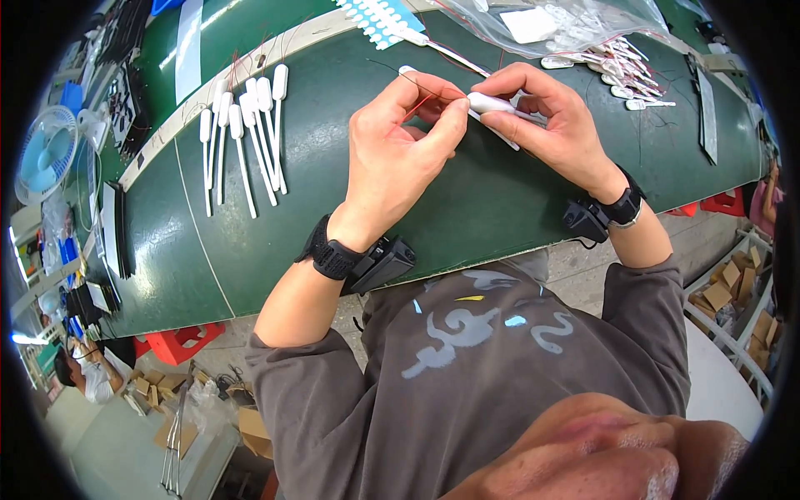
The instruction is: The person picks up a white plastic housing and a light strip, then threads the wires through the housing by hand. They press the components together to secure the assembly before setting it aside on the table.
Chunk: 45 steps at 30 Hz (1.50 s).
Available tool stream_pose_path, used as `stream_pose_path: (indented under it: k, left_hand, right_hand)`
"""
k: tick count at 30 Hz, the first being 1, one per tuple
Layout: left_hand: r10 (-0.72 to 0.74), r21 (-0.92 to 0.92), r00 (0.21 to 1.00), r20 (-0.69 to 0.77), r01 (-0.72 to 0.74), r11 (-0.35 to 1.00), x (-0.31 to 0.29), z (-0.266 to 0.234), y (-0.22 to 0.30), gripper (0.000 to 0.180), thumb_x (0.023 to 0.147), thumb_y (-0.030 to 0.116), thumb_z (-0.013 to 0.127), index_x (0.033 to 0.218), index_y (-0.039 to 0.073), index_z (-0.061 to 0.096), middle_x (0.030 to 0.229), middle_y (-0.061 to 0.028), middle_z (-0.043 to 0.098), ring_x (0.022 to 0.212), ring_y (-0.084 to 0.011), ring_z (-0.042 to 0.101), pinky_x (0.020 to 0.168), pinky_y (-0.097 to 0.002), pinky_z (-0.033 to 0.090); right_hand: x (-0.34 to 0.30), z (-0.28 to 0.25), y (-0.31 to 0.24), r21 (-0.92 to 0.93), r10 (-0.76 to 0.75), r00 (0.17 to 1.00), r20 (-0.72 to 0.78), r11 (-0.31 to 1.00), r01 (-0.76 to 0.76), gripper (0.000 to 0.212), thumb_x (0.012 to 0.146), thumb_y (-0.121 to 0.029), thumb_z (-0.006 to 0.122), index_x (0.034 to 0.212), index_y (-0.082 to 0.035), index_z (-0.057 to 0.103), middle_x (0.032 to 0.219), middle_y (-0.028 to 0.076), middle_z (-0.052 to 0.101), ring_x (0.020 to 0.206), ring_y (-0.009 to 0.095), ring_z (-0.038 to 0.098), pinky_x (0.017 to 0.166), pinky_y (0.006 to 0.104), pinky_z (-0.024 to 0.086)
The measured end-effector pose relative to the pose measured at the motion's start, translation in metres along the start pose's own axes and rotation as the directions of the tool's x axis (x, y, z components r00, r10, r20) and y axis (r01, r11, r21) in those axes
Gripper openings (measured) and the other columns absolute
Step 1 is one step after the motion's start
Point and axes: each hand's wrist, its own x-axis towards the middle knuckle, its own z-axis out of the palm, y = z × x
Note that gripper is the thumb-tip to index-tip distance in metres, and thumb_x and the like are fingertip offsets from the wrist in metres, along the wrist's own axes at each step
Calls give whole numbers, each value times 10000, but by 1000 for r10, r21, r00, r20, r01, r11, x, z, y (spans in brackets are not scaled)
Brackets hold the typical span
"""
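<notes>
My right hand (554,121) holds a white plastic stick-shaped piece with a rounded, oval head (492,103) between thumb and fingers. Thin red and black wires (427,93) run from near that head to my left hand (404,142). Thumb and forefinger of the left hand are pinched together on the wires, close against the head; the exact grip is partly hidden by the fingers. Left of my hands, several similar white pieces (264,96) lie side by side on the green table (325,108), heads pointing away and fine wires trailing from them.
A heap of similar white pieces (621,71) lies at the far right beside a clear plastic bag (487,29). A light-blue sheet with white tabs (379,18) is at the far edge. A dark flat strip (707,117) rests farther right. A blue fan (48,150) stands at far left.
</notes>
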Motion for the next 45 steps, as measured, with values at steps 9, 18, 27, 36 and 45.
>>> stream_pose_path:
  k: [9, 18, 27, 36, 45]
  left_hand:
    - [-28, -138, 1000, 5, 29, 990, 0, 2, 1, 148, 926, 91, 677, 1040, -3, 681, 930, -32, 675, 791, -78, 634, 593, -231, 563]
    - [-59, -183, 998, 22, 62, 981, -1, 4, 2, 158, 928, 97, 682, 1047, -5, 681, 956, -32, 676, 802, -84, 638, 622, -232, 571]
    - [-27, -151, 999, -26, 23, 988, -3, 9, -1, 151, 920, 107, 685, 1012, -13, 689, 903, -33, 679, 788, -75, 636, 613, -234, 576]
    - [-15, -140, 998, -56, 8, 990, -4, 11, -2, 147, 920, 104, 678, 1004, -16, 694, 872, -31, 682, 767, -69, 637, 600, -229, 570]
    - [229, 77, 971, -75, -223, 972, -1, 7, -11, 102, 910, 57, 679, 982, -9, 709, 868, -34, 690, 743, -79, 638, 580, -232, 539]
  right_hand:
    - [-1, 2, 2, 122, 11, 1000, -25, 992, -8, 229, 928, -39, 664, 1147, -14, 601, 1083, 13, 592, 878, 58, 581, 717, 198, 480]
    - [0, 2, 6, -29, -88, 992, -94, 996, 85, 192, 881, -27, 704, 1061, -30, 638, 1094, 34, 611, 893, 80, 598, 727, 219, 497]
    - [-1, 4, 7, -90, -141, 983, -115, 987, 131, 213, 844, -5, 734, 1032, -44, 643, 1072, 37, 622, 903, 84, 605, 721, 231, 508]
    - [-2, 5, 15, 96, -59, 996, -64, 993, 65, 194, 879, 11, 701, 1038, -33, 600, 1093, 32, 588, 897, 69, 591, 731, 210, 489]
    - [-1, 3, 2, 297, 89, 996, 11, 951, -88, 190, 904, -115, 721, 1039, -32, 617, 973, -8, 622, 808, 44, 583, 682, 199, 465]
